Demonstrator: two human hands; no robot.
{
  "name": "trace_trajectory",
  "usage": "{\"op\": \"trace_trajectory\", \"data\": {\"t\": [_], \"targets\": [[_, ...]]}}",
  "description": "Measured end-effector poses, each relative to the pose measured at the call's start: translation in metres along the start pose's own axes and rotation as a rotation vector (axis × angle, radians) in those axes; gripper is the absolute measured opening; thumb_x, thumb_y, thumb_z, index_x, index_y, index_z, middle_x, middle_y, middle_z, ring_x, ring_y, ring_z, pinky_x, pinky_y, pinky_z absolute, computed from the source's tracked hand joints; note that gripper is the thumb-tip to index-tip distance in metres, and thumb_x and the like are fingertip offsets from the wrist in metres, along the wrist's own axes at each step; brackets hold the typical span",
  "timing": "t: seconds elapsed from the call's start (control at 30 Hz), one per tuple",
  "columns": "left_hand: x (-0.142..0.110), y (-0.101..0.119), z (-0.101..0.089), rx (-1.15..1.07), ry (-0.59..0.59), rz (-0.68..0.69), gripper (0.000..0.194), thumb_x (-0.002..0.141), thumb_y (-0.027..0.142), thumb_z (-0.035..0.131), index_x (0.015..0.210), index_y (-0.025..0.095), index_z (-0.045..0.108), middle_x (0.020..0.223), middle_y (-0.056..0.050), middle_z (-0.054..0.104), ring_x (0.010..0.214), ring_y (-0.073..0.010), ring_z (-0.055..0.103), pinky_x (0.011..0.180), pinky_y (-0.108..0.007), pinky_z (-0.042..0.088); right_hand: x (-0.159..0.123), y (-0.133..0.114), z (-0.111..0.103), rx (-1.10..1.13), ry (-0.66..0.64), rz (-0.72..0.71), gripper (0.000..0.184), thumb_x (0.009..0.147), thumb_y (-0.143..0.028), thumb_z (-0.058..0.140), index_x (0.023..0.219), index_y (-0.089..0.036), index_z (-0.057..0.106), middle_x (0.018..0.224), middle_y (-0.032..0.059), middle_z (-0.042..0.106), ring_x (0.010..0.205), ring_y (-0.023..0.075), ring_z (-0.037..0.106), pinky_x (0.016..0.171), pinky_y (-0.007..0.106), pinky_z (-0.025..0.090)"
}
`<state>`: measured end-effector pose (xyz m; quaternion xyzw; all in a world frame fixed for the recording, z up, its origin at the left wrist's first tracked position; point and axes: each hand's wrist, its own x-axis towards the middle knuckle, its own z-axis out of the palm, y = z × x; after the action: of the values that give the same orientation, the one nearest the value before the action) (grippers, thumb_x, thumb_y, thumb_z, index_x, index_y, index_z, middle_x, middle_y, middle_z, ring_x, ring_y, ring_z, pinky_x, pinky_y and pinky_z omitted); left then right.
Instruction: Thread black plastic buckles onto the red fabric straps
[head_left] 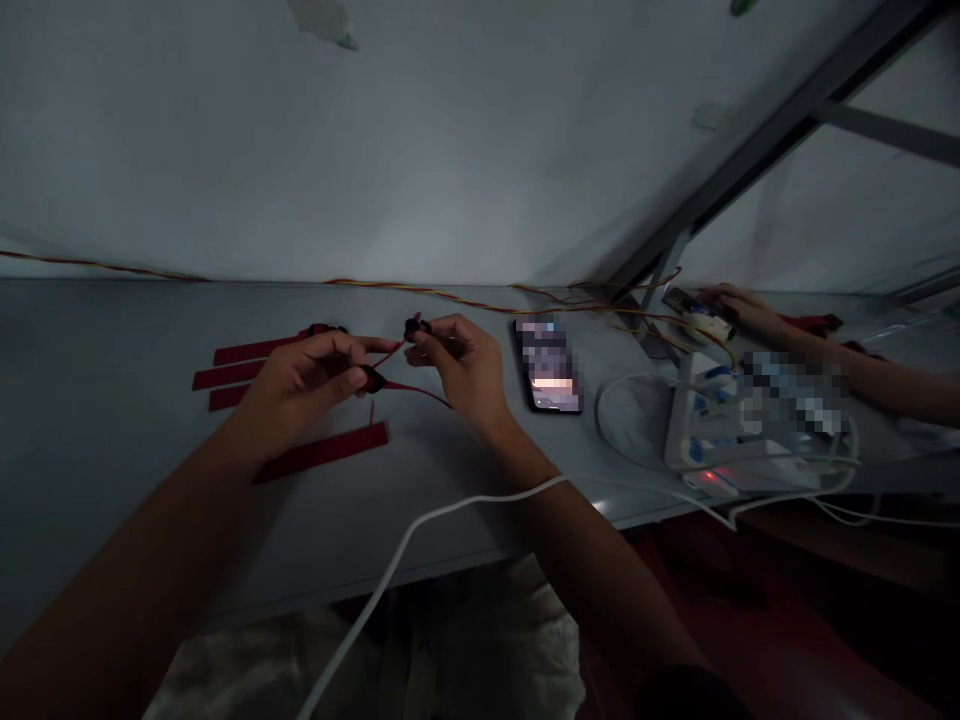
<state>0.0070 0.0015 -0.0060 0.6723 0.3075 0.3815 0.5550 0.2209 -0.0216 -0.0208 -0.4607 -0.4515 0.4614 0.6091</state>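
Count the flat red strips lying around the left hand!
4 visible: a far strip, middle strip and near strip together left of the left hand, plus a separate strip closer to the person. The hand may hide more.

We seem to be in a small workshop: a long grey workbench [465,520] against a bare pale wall [450,140], twisted red-and-yellow wires [442,294], and a crowded white plastic power strip [686,425].

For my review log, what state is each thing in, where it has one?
Left hand, closed on nearer black piece
Right hand, closed on farther black piece
Phone, face up, screen lit
Power strip, red light on
Front red strip, lying flat
Red-and-yellow wires, twisted together
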Motion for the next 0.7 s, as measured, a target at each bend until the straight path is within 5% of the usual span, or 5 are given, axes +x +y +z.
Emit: {"op": "trace_trajectory", "data": {"t": [0.23, 0.43, 0.57, 0.7], "targets": [[-0.003, 0.004, -0.002, -0.187, -0.112, -0.065, 0.019, 0.085, 0.035, 0.08, 0.089, 0.019, 0.071, 0.13, -0.01, 0.065, 0.078, -0.0112, 0.063, 0.068, -0.024, 0.057, 0.001, -0.002, -0.001, -0.167, 0.167, -0.096, 0.032, 0.085, -0.05, 0.075, 0.085, -0.024, 0.056, 0.078, -0.0018, 0.064, 0.072, 0.0131, 0.066, 0.067, 0.027, 0.059], [-0.013, 0.011, -0.008, -0.293, -0.242, -0.061, 0.009, 0.09, 0.025, 0.075, 0.089, 0.019, 0.069, 0.122, -0.005, 0.064, 0.077, -0.01, 0.062, 0.069, -0.023, 0.055, 0.029, 0.006, -0.048, -0.388, 0.48, -0.103, 0.022, 0.09, -0.041, 0.064, 0.091, -0.024, 0.051, 0.085, -0.0007, 0.065, 0.066, 0.0135, 0.066, 0.062, 0.028, 0.055], [-0.009, 0.007, -0.007, -0.291, -0.171, -0.063, 0.014, 0.088, 0.03, 0.078, 0.091, 0.02, 0.069, 0.122, -0.007, 0.064, 0.079, -0.0112, 0.06, 0.071, -0.024, 0.057, 0.039, 0.007, -0.071, -0.858, 0.362, 0.029, 0.01, 0.084, -0.022, 0.069, 0.091, -0.018, 0.063, 0.087, 0.0082, 0.071, 0.084, 0.0239, 0.07, 0.087, 0.043, 0.054], [-0.005, 0.007, -0.001, -0.337, -0.107, -0.074, 0.017, 0.086, 0.033, 0.08, 0.088, 0.02, 0.07, 0.12, -0.006, 0.064, 0.076, -0.0092, 0.058, 0.069, -0.023, 0.056, 0.03, -0.004, -0.06, -0.881, 0.235, -0.146, 0.026, 0.083, -0.026, 0.074, 0.108, -0.02, 0.073, 0.116, 0.0145, 0.072, 0.105, 0.0285, 0.066, 0.099, 0.048, 0.05]]}}
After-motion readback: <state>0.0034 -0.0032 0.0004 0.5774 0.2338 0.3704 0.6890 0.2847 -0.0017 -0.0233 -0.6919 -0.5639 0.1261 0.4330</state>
